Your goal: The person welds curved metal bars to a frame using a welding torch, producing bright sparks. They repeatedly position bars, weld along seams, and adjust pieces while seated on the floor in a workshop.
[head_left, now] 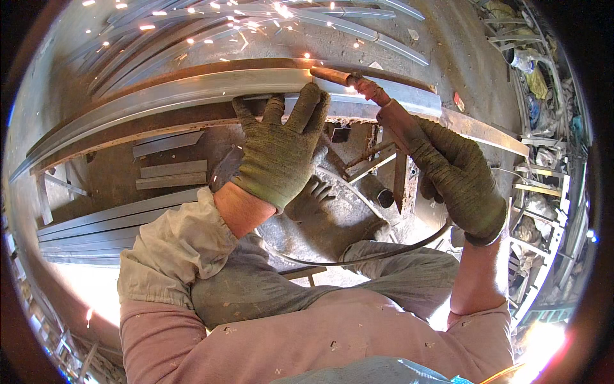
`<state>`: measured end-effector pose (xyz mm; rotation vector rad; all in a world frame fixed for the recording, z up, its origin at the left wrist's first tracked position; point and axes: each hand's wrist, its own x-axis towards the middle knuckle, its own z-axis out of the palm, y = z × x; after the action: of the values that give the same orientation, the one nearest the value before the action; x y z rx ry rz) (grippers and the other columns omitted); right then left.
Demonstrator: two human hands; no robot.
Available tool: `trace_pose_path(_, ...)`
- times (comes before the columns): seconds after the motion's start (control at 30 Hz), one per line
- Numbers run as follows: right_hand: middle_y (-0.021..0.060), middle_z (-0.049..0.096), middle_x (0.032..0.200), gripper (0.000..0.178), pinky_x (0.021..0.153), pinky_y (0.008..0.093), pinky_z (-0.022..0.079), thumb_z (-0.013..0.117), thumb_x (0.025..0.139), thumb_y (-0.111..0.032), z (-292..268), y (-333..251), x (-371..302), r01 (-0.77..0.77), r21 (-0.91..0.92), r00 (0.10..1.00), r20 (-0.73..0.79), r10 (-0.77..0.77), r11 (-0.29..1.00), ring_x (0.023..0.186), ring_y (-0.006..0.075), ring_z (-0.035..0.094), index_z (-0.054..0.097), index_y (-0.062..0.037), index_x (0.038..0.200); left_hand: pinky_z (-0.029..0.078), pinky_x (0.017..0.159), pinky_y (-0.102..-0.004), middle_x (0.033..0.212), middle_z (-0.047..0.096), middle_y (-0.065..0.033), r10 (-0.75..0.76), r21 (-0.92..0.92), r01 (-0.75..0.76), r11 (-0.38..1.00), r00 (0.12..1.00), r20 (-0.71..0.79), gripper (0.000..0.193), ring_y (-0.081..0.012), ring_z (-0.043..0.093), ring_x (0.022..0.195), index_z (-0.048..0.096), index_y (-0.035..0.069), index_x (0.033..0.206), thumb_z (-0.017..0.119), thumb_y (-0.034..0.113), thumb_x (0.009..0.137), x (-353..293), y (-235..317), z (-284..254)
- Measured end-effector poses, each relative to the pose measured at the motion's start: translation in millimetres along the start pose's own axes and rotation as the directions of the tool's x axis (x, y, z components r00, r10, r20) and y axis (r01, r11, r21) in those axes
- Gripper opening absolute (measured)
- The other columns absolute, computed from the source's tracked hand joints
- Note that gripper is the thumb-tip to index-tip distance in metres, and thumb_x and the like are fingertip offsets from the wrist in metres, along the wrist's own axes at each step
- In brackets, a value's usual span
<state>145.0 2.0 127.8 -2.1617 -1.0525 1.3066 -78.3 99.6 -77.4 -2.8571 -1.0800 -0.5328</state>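
My right hand [462, 176], in a dark olive work glove, is wrapped round the handle of a welding torch [398, 120]. The torch's copper-coloured nozzle points left, its tip glowing at a long grey metal tube [211, 84]. My left hand [276, 150], gloved alike, rests with fingers stretched and partly spread against the tube's near side, its fingertips just below the nozzle tip. Beneath the tube runs a rusty metal support bar [185, 116]. A dark cable [384, 257] hangs in a curve below my right hand.
Bright sparks [252, 24] fly over more metal tubes [358, 29] lying on the far floor. Short metal pieces [171, 174] and stacked long tubes [109, 221] lie at the left. At the right stands a metal rack [543, 240] with cluttered material. My legs are bent below the work.
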Motion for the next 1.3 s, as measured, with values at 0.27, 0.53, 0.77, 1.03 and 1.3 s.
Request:
trace_pose_path(0.27,-0.003,0.072,0.088,0.049,0.067,0.0254,0.048,0.067,0.122,-0.042,1,1,2,-0.006,-0.024,1.0,-0.024,0.005,1.0,0.074,0.0044,0.059,0.076,-0.0068,0.155,0.033,0.132,-0.0776,0.187,0.035,-0.0141,-0.011,-0.216,0.037,0.976,0.993,0.12,0.103,-0.0426,0.049,0.158,0.047,0.014,0.18,0.089,0.045,0.091,-6,-3,12)
trace_pose_path(0.53,-0.0035,0.073,0.093,0.048,0.066,0.025,0.047,0.067,0.122,-0.044,0,4,2,0.022,-0.036,0.999,-0.026,-0.023,0.999,0.075,0.0039,0.056,0.077,-0.0117,0.157,0.035,0.127,-0.0702,0.184,0.041,-0.0156,0.001,-0.07,-0.002,0.998,1.0,-0.012,0.104,-0.0405,0.045,0.163,0.048,0.011,0.178,0.09,0.045,0.089,-9,-1,8)
trace_pose_path(0.77,-0.0044,0.071,0.093,0.051,0.066,0.0241,0.047,0.067,0.122,-0.046,-3,7,3,-0.016,-0.04,1.0,-0.026,0.015,0.999,0.075,0.0039,0.056,0.076,-0.0104,0.158,0.04,0.129,-0.0683,0.187,0.037,-0.0141,0.014,-0.119,-0.013,0.993,1.0,0.003,0.108,-0.0389,0.055,0.157,0.042,0.013,0.182,0.09,0.038,0.088,-5,-2,5)
trace_pose_path(1.03,-0.0062,0.062,0.076,0.048,0.057,0.0259,0.044,0.072,0.121,-0.035,1,13,8,-0.002,-0.027,0.997,-0.074,0.0,1.0,0.062,0.003,0.055,0.072,-0.0067,0.159,0.05,0.124,-0.0591,0.179,0.048,-0.0134,0.04,-0.095,-0.043,0.995,0.999,-0.033,0.075,-0.0425,0.056,0.154,0.055,0.013,0.172,0.075,0.042,0.106,-6,-3,3)
trace_pose_path(1.3,0.0,0.081,0.113,0.047,0.082,0.0252,0.055,0.07,0.122,-0.036,0,12,6,0.112,-0.043,0.994,-0.01,-0.113,0.993,0.092,0.0066,0.067,0.074,-0.0082,0.159,0.053,0.116,-0.0618,0.184,0.044,-0.0115,0.005,-0.08,-0.001,0.997,0.999,0.051,0.078,-0.0412,0.058,0.15,0.056,0.015,0.173,0.076,0.045,0.105,-5,-2,1)
